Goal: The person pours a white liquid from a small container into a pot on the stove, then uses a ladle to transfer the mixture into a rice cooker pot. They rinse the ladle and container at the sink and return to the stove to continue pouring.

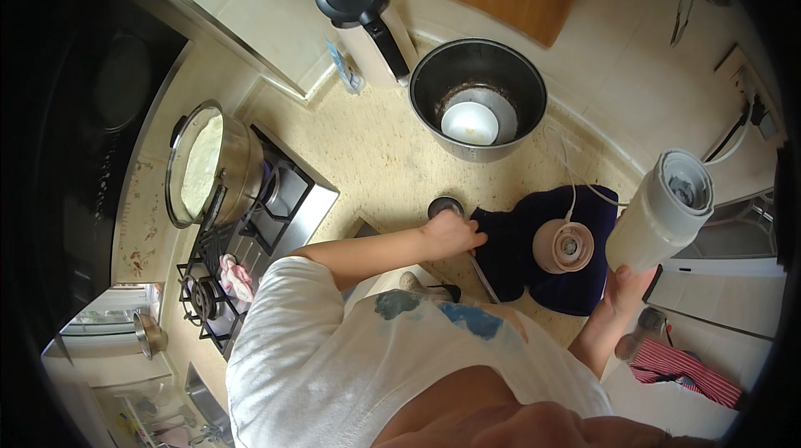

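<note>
My left hand [452, 235] is closed over a metal utensil [485, 278]; its thin, straight part shows below my fingers. A small, round, dark piece with a metallic rim [445, 204] lies just beyond the knuckles; whether it belongs to the utensil I cannot tell. My right hand [627, 288] grips a blender cup [651, 223] near its lower end. The cup is tilted, has a grey collar at its upper end and looks pale and cloudy. Between my hands, a pink blender base [561, 246] with a white cord stands on a dark blue cloth [510, 241].
A deep dark pot [432, 82] holding a small white bowl [469, 122] stands at the back, beside a cream-coloured jug [375, 60] with a black lid. At left, a glass-lidded steel pot [241, 179] sits on the gas hob [313, 204]. A pink cloth [235, 278] lies on the hob.
</note>
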Action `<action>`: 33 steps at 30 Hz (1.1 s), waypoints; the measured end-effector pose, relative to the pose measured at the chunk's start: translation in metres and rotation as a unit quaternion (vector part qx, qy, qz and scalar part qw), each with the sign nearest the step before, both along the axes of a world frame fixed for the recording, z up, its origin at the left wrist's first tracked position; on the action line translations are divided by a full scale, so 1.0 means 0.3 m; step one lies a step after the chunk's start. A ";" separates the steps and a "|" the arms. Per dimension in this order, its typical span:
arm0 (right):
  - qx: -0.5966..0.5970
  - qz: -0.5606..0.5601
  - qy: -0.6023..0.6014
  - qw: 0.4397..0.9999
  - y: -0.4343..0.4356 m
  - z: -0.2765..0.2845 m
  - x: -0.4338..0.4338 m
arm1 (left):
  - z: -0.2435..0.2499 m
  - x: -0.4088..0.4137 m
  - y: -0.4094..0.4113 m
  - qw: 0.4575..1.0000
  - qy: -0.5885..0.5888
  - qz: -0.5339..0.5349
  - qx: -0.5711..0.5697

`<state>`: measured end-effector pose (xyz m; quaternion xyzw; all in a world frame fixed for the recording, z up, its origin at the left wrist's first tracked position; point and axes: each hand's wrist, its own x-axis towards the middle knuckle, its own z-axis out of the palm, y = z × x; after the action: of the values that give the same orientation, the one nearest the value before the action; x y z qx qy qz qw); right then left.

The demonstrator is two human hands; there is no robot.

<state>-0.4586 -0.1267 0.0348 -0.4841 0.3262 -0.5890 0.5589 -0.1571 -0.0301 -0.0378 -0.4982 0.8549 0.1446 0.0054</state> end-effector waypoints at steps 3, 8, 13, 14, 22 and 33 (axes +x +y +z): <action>0.005 -0.007 -0.003 1.000 0.006 0.010 -0.003 | 0.168 0.030 0.029 0.998 -0.061 0.002 -0.016; -0.003 -0.008 -0.012 1.000 0.006 0.006 -0.025 | 0.457 0.120 -0.087 0.975 -0.097 0.022 -0.201; 0.010 -0.014 -0.013 1.000 0.003 -0.026 -0.043 | 0.418 0.207 -0.450 0.975 0.113 0.044 -0.188; 0.009 -0.006 -0.017 1.000 0.005 -0.025 -0.040 | 0.365 0.234 -0.512 0.982 0.079 0.069 -0.159; -0.041 -0.005 0.025 0.999 0.008 -0.016 -0.098 | 0.050 0.207 -0.768 0.990 -0.108 0.092 0.006; -0.063 0.029 0.049 0.996 -0.044 -0.039 -0.132 | 0.317 0.282 -0.387 0.748 0.157 0.577 -0.289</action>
<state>-0.4982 -0.1399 0.0229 -0.5559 0.3011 -0.5676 0.5274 -0.0725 -0.1461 0.0574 -0.8445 0.3945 -0.0572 -0.3576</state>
